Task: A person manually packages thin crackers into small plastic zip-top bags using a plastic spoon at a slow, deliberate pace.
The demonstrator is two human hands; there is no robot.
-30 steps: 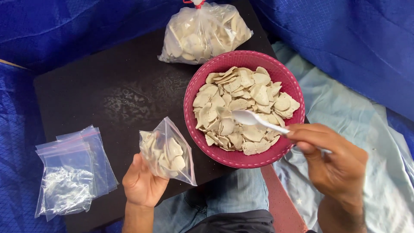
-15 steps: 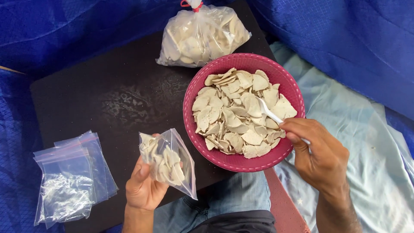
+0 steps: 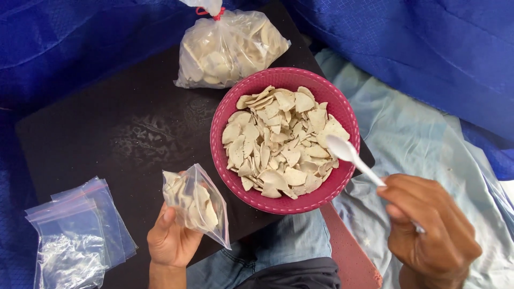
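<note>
While blue cloth surrounds it, the flat black counter [image 3: 107, 134] carries everything. Near its right edge sits a round pink plastic bowl [image 3: 225, 144], ribbed at the wall and heaped with thin, pale, curved chips [image 3: 273, 144]. By the far edge lies a knotted clear bag [image 3: 230, 51] of the same chips. At the near left corner rests a stack of empty zip bags [image 3: 75, 235], glossy and crinkled. The left hand [image 3: 171, 241] grips a small clear pouch [image 3: 195, 203], partly filled with chips, fingers closed around its lower side, just beside the bowl. The right hand [image 3: 428, 235] pinches a white plastic spoon [image 3: 348, 154], its smooth oval head over the bowl's right rim.
</note>
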